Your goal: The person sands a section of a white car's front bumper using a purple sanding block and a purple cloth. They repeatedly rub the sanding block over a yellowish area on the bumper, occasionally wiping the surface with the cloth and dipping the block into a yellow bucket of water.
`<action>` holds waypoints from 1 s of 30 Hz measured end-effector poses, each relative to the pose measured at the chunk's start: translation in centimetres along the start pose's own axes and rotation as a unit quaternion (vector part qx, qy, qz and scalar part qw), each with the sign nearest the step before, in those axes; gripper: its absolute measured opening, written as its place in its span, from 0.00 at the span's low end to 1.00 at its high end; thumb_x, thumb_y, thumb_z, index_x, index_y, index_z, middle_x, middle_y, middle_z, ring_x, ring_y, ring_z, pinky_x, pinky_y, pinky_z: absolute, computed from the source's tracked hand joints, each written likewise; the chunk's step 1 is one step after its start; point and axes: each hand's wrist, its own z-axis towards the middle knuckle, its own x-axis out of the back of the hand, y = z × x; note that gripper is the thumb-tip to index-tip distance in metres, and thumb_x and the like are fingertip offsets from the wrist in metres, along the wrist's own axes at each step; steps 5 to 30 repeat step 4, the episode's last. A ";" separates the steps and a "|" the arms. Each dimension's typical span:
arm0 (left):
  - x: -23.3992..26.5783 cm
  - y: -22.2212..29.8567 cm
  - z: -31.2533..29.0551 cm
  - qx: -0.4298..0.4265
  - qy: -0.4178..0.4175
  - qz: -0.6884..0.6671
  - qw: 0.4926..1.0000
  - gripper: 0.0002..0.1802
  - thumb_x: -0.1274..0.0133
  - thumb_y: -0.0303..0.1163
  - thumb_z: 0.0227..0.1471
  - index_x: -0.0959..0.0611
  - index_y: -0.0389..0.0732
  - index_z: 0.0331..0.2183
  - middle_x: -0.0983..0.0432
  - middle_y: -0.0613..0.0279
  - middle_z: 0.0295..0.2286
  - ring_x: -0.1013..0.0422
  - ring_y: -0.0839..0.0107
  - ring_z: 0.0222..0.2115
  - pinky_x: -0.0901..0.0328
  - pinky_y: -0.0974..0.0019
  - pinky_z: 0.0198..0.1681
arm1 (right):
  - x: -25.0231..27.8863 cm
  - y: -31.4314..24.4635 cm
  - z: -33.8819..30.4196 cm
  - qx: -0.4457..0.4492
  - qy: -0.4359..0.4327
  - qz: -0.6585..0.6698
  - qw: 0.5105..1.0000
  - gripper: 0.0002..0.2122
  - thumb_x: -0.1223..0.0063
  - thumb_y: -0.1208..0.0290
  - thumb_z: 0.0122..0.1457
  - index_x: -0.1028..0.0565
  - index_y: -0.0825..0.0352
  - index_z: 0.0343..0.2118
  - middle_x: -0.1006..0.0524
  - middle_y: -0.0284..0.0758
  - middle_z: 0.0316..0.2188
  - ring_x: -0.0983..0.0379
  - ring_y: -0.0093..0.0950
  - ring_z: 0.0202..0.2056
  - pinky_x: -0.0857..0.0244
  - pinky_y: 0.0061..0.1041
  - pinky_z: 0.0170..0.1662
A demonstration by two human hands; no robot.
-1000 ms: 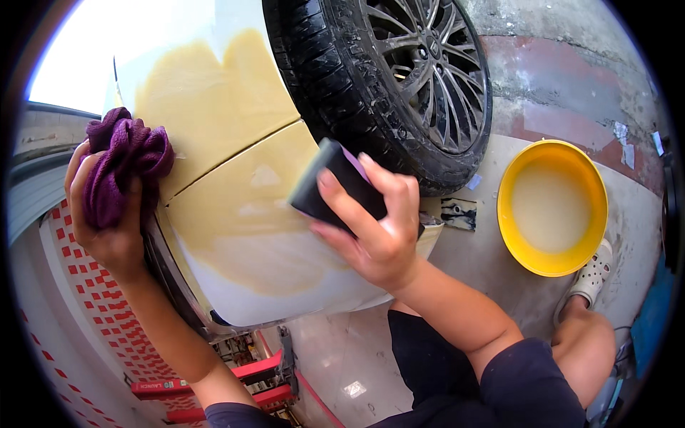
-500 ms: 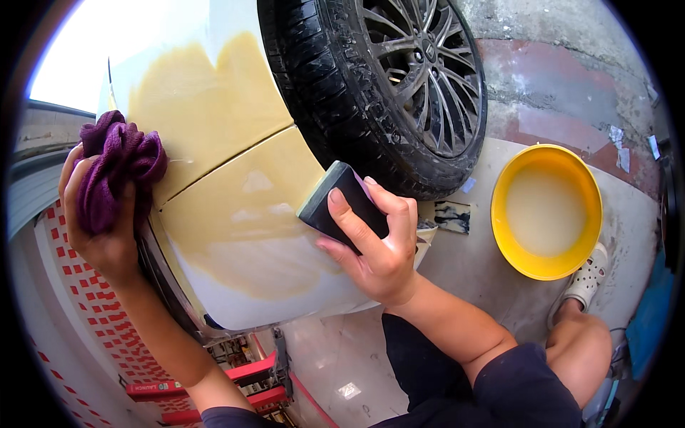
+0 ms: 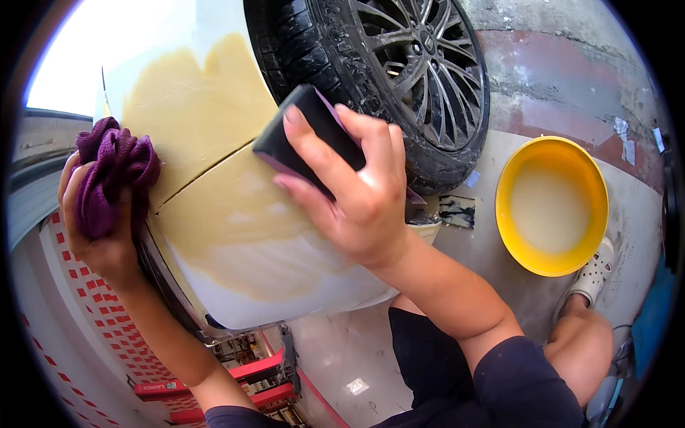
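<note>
A black sanding block [image 3: 314, 132] with a purplish sheet along its edge is gripped by my right hand [image 3: 364, 192], thumb on one side and fingers over the other. It is at the wheel-side edge of a white car panel [image 3: 242, 250] bearing yellowish filler, near the dark seam between two panels. Whether its face touches the panel cannot be made out. My left hand [image 3: 107, 242] clutches a bunched purple cloth [image 3: 114, 178] at the left edge of the bodywork. Part of that hand is behind the cloth.
A dark tire [image 3: 321, 64] with a grey spoked rim [image 3: 421, 71] stands beside the panel. On the floor to the right is a yellow bucket [image 3: 606, 207] of cloudy liquid, by my foot in a pale clog [image 3: 594, 274]. Red metal arms [image 3: 250, 381] lie below.
My right hand has carried the sanding block up and left, from the lower panel toward the seam. My left hand keeps its hold on the cloth, and the view has shifted slightly.
</note>
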 end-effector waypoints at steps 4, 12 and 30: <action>0.2 -0.2 0.5 -0.021 -0.016 0.028 0.999 0.26 0.28 0.20 0.53 0.15 0.33 0.54 0.23 0.43 0.61 0.26 0.50 0.61 0.37 0.48 0.70 | 0.6 -0.2 -1.8 -0.021 -0.013 -0.005 1.000 0.31 0.25 0.57 0.56 0.18 0.53 0.64 0.26 0.50 0.54 0.31 0.40 0.43 0.35 0.40 0.50; 0.2 -0.2 0.5 -0.021 -0.016 0.028 0.999 0.26 0.28 0.20 0.53 0.15 0.33 0.54 0.23 0.43 0.61 0.26 0.50 0.61 0.37 0.48 0.70 | 0.6 -0.2 -1.8 -0.021 -0.013 -0.005 1.000 0.31 0.25 0.57 0.56 0.18 0.53 0.64 0.26 0.50 0.54 0.31 0.40 0.43 0.35 0.40 0.50; 0.2 -0.2 0.5 -0.021 -0.016 0.028 0.999 0.26 0.28 0.20 0.53 0.15 0.33 0.54 0.23 0.43 0.61 0.26 0.50 0.61 0.37 0.48 0.70 | 0.6 -0.2 -1.8 -0.021 -0.013 -0.005 1.000 0.31 0.25 0.57 0.56 0.18 0.53 0.64 0.26 0.50 0.54 0.31 0.40 0.43 0.35 0.40 0.50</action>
